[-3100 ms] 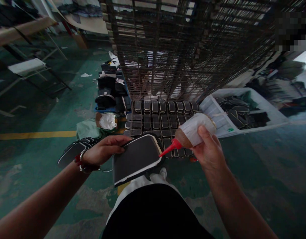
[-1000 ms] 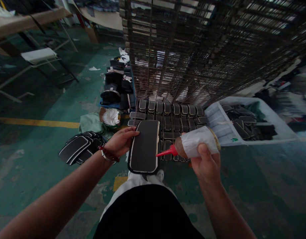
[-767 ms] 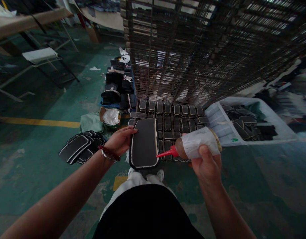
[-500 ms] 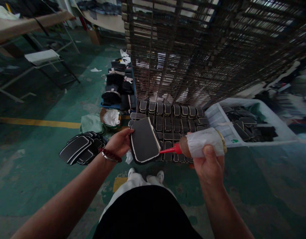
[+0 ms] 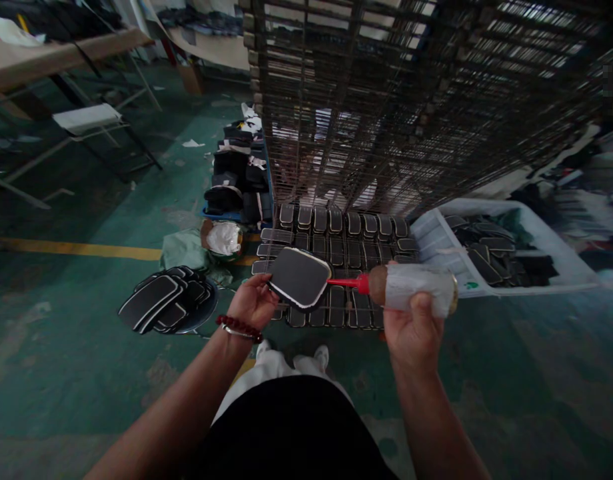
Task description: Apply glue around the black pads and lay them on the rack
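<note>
Between the fingers and thumb of my left hand [image 5: 254, 301] is the left edge of a dark rounded panel [image 5: 300, 277] with a pale line along its border. My right hand [image 5: 415, 330] is wrapped round a squeeze bottle [image 5: 416, 288] covered in whitish paper, lying sideways. Its red nozzle [image 5: 347, 283] points left, with the tip at the panel's right edge; whether it touches I cannot tell. Below the panel, a wire rack shelf [image 5: 354, 272] carries rows of similar small dark panels [image 5: 336, 250].
Stacked wire racks [image 5: 366, 120] rise in front. A white bin [image 5: 551, 283] of dark pieces stands right. Leftward are a stool with piled dark panels [image 5: 154, 300], an open bag [image 5: 224, 239] and a blue crate of dark bundles [image 5: 236, 163]. A table [image 5: 71, 53] stands far left.
My left hand has turned the panel, so it now lies wider and lower at its top. The left wrist has shifted right. The bottle has moved slightly right and its nozzle a little up.
</note>
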Action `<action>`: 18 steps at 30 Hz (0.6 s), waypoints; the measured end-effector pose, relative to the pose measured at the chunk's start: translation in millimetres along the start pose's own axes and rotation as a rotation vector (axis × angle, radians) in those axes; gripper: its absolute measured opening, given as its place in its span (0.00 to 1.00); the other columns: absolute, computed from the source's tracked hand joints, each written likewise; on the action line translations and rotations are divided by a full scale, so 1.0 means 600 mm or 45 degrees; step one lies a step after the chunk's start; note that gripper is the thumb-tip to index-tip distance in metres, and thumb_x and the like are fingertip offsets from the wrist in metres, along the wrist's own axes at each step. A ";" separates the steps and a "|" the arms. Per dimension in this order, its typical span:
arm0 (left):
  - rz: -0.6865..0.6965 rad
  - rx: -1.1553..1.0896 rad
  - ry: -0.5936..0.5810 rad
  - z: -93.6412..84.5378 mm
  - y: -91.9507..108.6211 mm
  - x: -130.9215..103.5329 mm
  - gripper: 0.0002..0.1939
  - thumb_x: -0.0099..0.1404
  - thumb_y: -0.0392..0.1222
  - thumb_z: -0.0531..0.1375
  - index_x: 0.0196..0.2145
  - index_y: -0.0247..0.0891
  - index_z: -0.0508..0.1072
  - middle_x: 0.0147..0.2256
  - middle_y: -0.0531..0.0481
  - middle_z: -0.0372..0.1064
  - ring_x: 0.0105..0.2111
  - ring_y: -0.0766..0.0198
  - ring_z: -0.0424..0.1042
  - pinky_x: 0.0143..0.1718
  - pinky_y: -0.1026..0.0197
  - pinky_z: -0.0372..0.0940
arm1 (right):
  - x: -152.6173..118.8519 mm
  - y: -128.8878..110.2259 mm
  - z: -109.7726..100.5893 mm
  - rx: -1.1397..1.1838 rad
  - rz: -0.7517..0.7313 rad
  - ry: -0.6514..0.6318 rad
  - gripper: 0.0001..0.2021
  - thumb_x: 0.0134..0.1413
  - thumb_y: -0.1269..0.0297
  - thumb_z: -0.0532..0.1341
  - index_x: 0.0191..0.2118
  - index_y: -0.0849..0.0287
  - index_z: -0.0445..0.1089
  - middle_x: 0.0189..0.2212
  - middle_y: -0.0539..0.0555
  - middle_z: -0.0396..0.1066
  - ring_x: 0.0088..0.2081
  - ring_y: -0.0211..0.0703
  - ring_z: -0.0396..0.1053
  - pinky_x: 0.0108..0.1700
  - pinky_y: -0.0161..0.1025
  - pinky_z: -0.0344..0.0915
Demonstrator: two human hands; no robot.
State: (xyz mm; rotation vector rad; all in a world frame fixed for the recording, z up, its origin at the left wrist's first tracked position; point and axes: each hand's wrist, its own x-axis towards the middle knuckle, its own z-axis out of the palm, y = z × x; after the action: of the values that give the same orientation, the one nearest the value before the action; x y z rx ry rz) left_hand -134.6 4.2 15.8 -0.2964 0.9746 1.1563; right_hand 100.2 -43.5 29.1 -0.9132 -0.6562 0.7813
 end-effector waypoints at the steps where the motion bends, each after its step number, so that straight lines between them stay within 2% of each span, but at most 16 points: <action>1: 0.001 -0.005 0.007 0.001 -0.001 0.000 0.16 0.69 0.24 0.47 0.45 0.26 0.72 0.24 0.46 0.75 0.22 0.64 0.77 0.26 0.68 0.74 | -0.003 0.001 0.000 -0.002 0.001 -0.006 0.22 0.51 0.55 0.71 0.53 0.48 0.73 0.51 0.52 0.75 0.55 0.52 0.72 0.59 0.55 0.68; 9: 0.016 -0.039 0.026 -0.002 -0.001 0.010 0.15 0.68 0.23 0.48 0.45 0.26 0.72 0.23 0.46 0.75 0.21 0.64 0.76 0.25 0.69 0.74 | -0.027 0.015 -0.007 -0.028 0.070 -0.021 0.23 0.51 0.54 0.70 0.53 0.47 0.72 0.52 0.53 0.75 0.53 0.52 0.74 0.60 0.57 0.67; 13: 0.025 -0.032 0.047 -0.001 -0.001 0.011 0.15 0.66 0.22 0.49 0.43 0.30 0.72 0.23 0.48 0.75 0.21 0.65 0.76 0.25 0.69 0.74 | -0.039 0.020 -0.008 0.012 0.176 -0.052 0.24 0.49 0.54 0.71 0.53 0.48 0.73 0.50 0.54 0.76 0.52 0.53 0.75 0.58 0.57 0.70; 18: 0.024 0.060 0.088 0.005 0.004 0.002 0.13 0.66 0.22 0.49 0.38 0.32 0.70 0.21 0.51 0.73 0.18 0.68 0.74 0.23 0.71 0.72 | -0.022 0.013 -0.003 0.033 0.248 -0.017 0.25 0.47 0.51 0.72 0.52 0.50 0.73 0.45 0.55 0.79 0.48 0.54 0.77 0.53 0.54 0.73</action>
State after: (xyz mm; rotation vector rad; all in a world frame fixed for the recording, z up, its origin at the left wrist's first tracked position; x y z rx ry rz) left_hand -135.4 7.7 17.4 -0.2914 1.0661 1.1444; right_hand 91.8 -52.2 19.6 -0.9581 -0.5727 0.9675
